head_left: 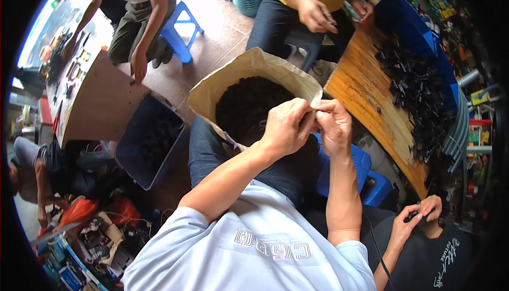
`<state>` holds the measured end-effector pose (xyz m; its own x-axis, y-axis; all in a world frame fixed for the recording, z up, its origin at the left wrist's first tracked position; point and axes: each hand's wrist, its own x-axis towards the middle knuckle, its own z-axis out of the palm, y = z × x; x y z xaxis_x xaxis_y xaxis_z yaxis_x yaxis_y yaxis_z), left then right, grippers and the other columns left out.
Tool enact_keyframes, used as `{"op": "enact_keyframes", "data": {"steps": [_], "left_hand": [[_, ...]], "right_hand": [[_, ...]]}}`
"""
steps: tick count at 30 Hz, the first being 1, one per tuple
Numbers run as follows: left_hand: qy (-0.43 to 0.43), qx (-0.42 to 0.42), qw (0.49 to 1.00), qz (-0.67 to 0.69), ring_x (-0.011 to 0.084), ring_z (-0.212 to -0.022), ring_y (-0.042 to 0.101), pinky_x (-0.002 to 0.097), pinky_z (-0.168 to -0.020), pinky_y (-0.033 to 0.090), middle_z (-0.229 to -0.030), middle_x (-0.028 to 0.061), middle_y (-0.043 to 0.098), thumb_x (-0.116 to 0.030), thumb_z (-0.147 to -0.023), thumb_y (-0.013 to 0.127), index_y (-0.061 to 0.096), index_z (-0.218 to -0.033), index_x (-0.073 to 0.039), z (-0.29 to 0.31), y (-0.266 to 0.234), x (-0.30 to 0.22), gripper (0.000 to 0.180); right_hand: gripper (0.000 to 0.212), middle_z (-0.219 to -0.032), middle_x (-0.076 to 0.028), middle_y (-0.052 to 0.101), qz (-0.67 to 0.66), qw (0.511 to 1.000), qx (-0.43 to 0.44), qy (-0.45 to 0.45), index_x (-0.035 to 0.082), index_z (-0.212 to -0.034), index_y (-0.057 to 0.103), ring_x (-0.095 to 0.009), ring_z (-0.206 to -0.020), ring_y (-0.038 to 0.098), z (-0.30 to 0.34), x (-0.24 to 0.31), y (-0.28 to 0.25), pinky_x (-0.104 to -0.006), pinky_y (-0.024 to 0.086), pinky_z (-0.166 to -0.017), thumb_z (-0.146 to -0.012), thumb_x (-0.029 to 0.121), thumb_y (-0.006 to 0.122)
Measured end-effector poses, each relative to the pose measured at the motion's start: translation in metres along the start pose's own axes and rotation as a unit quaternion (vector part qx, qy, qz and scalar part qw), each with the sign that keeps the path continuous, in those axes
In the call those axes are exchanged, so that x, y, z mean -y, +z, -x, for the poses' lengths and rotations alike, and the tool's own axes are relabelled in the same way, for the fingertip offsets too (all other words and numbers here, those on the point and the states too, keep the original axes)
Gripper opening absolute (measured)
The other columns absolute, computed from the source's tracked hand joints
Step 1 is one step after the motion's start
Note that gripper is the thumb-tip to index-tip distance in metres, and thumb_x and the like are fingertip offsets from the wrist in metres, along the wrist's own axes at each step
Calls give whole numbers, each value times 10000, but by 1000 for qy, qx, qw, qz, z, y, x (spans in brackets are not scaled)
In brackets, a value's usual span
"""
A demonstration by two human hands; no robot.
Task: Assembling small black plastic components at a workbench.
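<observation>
A pale woven sack (204, 97) stands open between my knees, holding a heap of small dark pieces (249, 100). Over its right corner, my left hand (289, 125) and my right hand (335, 126) meet, fingertips pinched close together. Whatever lies between the fingers is hidden or too small to make out. The sack's rim runs right behind the fingertips, and I cannot tell whether they touch it.
To the right, a wooden table (366, 87) bears a pile of black parts (416, 97) beside a blue bin wall (408, 20). A dark bin (151, 142) stands left, near a blue stool (181, 31). Several co-workers sit around, one with hands (419, 211) close at lower right.
</observation>
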<state>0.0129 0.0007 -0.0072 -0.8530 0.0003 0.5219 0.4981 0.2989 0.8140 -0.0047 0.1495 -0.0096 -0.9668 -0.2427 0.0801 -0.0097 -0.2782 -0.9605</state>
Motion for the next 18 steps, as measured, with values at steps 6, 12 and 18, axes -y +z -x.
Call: {"op": "enact_keyframes", "data": {"steps": [6,12,18], "left_hand": [[-321,57,879,347,58,-614,506,215,-519,410,-768,15,618,-166,-942,582,597,-1000,-3,-3,-20,5,174],[-242,165,937,190,77,-735,571,224,-671,473,-881,43,657,-123,-912,632,612,-1107,36,-5,-27,11,253],[-130,173,975,50,246,-735,680,314,-659,525,-857,193,671,-97,-825,642,612,-1063,37,-6,-17,18,275]], "right_hand": [[170,-842,-48,643,43,994,62,75,-10,-1054,586,-93,-688,569,1,10,-5,-237,486,-640,-892,40,598],[125,-765,-57,626,140,975,100,141,-22,-1005,572,-102,-625,590,-3,23,-6,-233,496,-604,-938,84,568],[122,-769,-56,624,184,970,98,122,-22,-989,575,-113,-647,608,-5,23,-18,-248,511,-609,-918,75,593]]}}
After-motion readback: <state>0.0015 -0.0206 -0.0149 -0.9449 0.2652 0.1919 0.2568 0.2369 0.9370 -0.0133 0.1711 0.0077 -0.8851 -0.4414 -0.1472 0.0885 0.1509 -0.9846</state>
